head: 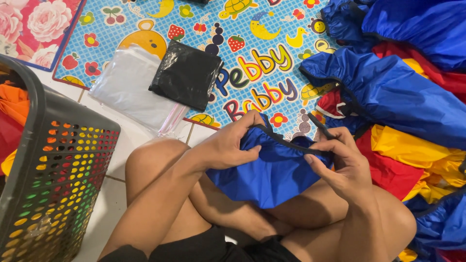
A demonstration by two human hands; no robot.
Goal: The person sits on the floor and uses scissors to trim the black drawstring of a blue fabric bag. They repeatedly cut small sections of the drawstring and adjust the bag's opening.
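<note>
So this is someone sitting cross-legged on the floor with a small blue fabric piece [272,170] draped over their lap, right in the middle near the camera. The left hand [228,145] is pinching the fabric's upper edge on the left side, thumb on top and fingers curled under, and the right hand [340,160] is gripping the same edge further right, with what looks like a black drawstring or binding [291,144] running along the rim between the two hands. Both hands are closed on the cloth, neither is loose. My read is they're at the stage of working that black-trimmed opening, holding it taut between the hands, though I can't tell if the cord is being threaded, pulled or just straightened. Whatever comes next seems to need a steady grip on the rim while the fingers feed along the edge, since that slick material looks like it would slide easily. To the right and far right there's a big heap of blue, red and yellow fabric pieces [403,97]. On the left sits a dark perforated laundry basket [63,160] with orange cloth inside. Farther off, on a colourful cartoon play mat [272,58], lie a folded black plastic bag [187,75] and a clear plastic bag [128,85] just beside it.
</note>
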